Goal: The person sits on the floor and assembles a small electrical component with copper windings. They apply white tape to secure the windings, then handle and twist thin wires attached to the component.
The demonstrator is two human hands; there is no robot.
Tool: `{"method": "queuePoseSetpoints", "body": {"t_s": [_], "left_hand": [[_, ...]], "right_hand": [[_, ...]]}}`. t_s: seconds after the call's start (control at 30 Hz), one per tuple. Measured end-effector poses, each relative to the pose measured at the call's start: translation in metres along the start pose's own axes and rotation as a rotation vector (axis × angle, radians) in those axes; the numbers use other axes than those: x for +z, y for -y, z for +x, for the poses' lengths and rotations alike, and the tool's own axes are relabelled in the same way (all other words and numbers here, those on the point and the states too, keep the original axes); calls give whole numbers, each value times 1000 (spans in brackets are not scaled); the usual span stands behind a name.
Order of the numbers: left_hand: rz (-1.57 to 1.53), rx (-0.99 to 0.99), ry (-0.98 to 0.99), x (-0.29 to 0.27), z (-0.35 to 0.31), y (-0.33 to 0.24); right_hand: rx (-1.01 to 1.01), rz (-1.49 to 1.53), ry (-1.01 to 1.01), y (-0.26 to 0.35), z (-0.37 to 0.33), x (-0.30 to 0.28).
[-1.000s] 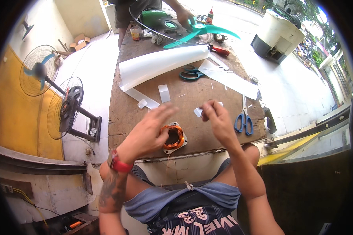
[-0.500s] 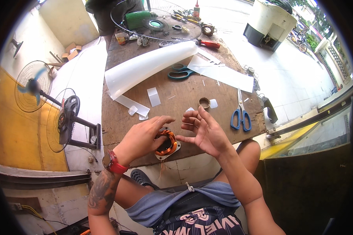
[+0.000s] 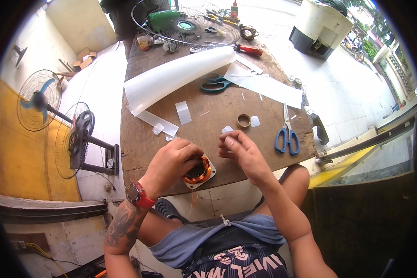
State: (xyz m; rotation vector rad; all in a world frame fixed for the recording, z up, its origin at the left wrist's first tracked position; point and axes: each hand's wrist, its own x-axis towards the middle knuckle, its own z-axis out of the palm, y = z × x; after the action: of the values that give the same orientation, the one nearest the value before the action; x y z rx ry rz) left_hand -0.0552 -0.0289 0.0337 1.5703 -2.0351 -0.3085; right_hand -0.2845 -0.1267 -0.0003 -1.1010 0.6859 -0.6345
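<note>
Your left hand [image 3: 175,160] bends over a copper-wound stator [image 3: 207,171] at the near edge of a worn wooden table [image 3: 204,129].
Your left fingers and thumb are half curled at the ring's left side, touching it, though whether they grip cannot be told; your right hand [image 3: 242,150], just beside it, has its fingers drawn in toward the thumb, and any small thing pinched there is hidden. The coils look already wound and seated, and several white pieces [image 3: 183,113] are cut, beside a curled white sheet [image 3: 178,78]. By the look of it, finishing work remains: the pieces lie loose, the thin leads [image 3: 193,198] hang free, and the blue-handled scissors [image 3: 287,128] and brown tape roll [image 3: 244,127] rest unheld.
</note>
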Motion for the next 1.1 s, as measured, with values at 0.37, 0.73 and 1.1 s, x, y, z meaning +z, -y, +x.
{"method": "queuePoseSetpoints", "body": {"t_s": [0.37, 0.73, 1.1], "left_hand": [[-381, -398, -314, -14, -54, -16], [-265, -260, -304, 48, -69, -11], [-38, -198, -335, 47, -62, -29]], "right_hand": [[-403, -807, 256, 7, -16, -14], [-744, -1203, 468, 13, 7, -4], [-521, -970, 528, 40, 17, -1]]}}
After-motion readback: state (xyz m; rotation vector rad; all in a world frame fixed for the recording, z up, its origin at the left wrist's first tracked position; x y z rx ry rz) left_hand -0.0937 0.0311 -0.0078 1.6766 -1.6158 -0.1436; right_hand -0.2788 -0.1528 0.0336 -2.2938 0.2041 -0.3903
